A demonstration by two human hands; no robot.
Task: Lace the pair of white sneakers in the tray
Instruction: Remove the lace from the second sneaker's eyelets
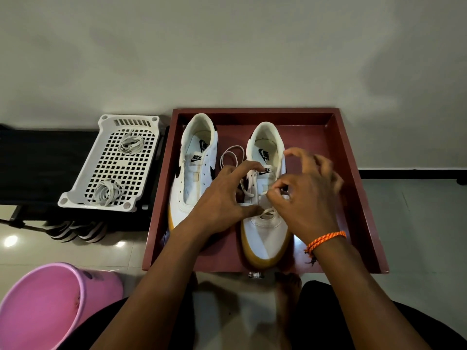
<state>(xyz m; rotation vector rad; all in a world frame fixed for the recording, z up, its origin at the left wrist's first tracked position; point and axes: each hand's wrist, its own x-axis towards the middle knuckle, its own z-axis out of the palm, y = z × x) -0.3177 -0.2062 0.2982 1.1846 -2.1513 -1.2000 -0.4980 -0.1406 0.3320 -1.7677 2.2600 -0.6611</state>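
Two white sneakers with tan soles stand side by side in a dark red tray (353, 188), toes toward me. The left sneaker (194, 173) has bare eyelets and no lace. The right sneaker (265, 231) has a white lace (232, 157) threaded through its lowest eyelets, and the loose end loops on the tray between the shoes. My left hand (222, 198) rests on the right sneaker's left side, thumb by the lowest eyelets, index finger reaching toward the tongue. My right hand (308, 195) pinches the lace over the eyelets, its other fingers spread and blurred.
A white perforated basket (83, 188) with two bundles of white laces sits on a black surface left of the tray. A pink bucket (43, 304) stands at the lower left on the glossy tile floor. A pale wall rises behind. My knees and a bare foot show below the tray.
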